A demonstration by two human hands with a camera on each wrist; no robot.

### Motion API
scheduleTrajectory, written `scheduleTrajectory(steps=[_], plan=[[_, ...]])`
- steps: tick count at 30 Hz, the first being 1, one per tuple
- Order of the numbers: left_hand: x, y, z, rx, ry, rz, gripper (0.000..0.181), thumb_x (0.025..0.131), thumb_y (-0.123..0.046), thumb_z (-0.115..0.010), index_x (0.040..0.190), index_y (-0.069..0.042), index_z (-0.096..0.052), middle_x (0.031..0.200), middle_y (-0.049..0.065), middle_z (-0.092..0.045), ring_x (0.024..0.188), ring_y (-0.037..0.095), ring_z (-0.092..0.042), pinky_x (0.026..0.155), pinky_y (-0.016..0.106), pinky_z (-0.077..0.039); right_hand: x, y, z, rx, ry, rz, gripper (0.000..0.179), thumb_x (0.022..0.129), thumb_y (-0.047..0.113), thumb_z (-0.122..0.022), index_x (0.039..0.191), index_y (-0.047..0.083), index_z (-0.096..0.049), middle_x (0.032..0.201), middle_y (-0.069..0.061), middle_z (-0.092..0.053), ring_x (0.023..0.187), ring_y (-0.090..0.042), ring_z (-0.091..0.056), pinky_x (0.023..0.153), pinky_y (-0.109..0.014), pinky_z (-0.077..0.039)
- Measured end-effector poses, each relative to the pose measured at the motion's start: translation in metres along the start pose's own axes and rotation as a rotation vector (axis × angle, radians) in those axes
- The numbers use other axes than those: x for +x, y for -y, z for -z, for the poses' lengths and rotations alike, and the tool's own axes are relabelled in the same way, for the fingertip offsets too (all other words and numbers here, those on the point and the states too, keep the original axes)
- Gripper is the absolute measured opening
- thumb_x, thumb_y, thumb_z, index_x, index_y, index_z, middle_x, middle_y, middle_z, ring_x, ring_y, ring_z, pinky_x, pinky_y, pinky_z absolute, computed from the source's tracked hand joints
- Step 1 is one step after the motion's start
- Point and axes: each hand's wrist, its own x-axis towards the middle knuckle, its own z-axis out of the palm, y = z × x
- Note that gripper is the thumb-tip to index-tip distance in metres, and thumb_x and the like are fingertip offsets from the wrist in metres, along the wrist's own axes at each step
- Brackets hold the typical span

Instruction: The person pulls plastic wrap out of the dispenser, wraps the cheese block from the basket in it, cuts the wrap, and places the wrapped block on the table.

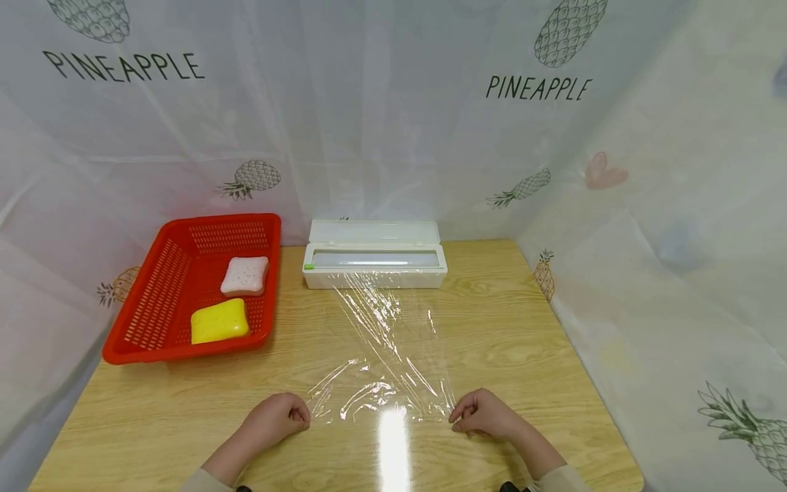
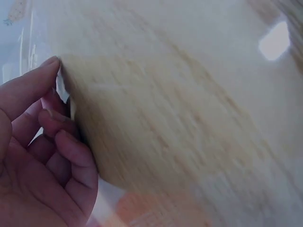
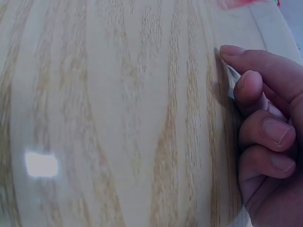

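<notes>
A sheet of clear plastic wrap (image 1: 381,342) stretches over the table from a white wrap dispenser box (image 1: 375,279), whose lid stands up at the back. My left hand (image 1: 277,418) pinches the sheet's near left corner; in the left wrist view its thumb and fingers (image 2: 52,127) curl at the film's edge. On the other side my right hand (image 1: 486,415) pinches the near right corner, with the remaining fingers (image 3: 267,130) curled in the right wrist view. The film looks creased and shiny between both hands and the box.
A red plastic basket (image 1: 270,225) stands at the left of the wooden table (image 1: 504,342). Inside it lie a pink sponge (image 1: 244,276) and a yellow sponge (image 1: 219,321). A green slider (image 1: 309,266) sits at the box's left end. A pineapple-print curtain (image 1: 369,123) hangs behind and at both sides.
</notes>
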Motion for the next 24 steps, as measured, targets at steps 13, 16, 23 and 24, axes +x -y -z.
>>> scheduleTrajectory(steps=[13, 16, 23, 24], plan=[[-0.006, -0.003, 0.007, 0.045, 0.031, 0.03, 0.017, 0.08, -0.01, -0.077, 0.072, -0.021, -0.068, 0.069, -0.012, -0.051, 0.064, 0.004, -0.044, 0.058, 0.025, -0.038, -0.002, 0.004, -0.001, -0.056, -0.007, -0.001, 0.005, 0.079, -0.003, -0.075, 0.08, 0.001, -0.073, 0.056, -0.004, -0.057, 0.043, -0.001, -0.041, 0.041, -0.013, -0.032], [-0.01, -0.004, 0.009, 0.034, 0.056, 0.016, 0.018, 0.08, -0.008, -0.077, 0.071, -0.021, -0.068, 0.069, -0.011, -0.05, 0.063, 0.004, -0.044, 0.057, 0.025, -0.038, -0.002, 0.005, -0.002, -0.046, -0.011, -0.005, 0.006, 0.079, -0.004, -0.075, 0.08, 0.001, -0.073, 0.057, -0.009, -0.059, 0.042, -0.001, -0.04, 0.041, -0.014, -0.032], [-0.014, 0.0, 0.003, 0.031, 0.065, -0.003, 0.021, 0.078, -0.005, -0.076, 0.07, -0.022, -0.067, 0.066, -0.014, -0.05, 0.062, 0.002, -0.043, 0.056, 0.024, -0.039, -0.002, 0.009, -0.001, -0.034, 0.017, -0.02, 0.004, 0.08, -0.003, -0.075, 0.081, 0.0, -0.072, 0.057, 0.004, -0.056, 0.041, 0.002, -0.037, 0.04, -0.013, -0.031], [-0.014, 0.0, 0.002, 0.032, 0.065, 0.008, 0.022, 0.077, -0.004, -0.076, 0.07, -0.023, -0.067, 0.066, -0.013, -0.05, 0.062, 0.002, -0.043, 0.056, 0.024, -0.038, -0.002, 0.009, -0.001, -0.034, 0.022, -0.019, 0.004, 0.08, -0.002, -0.075, 0.082, -0.001, -0.072, 0.057, 0.005, -0.055, 0.041, 0.002, -0.037, 0.04, -0.013, -0.03]])
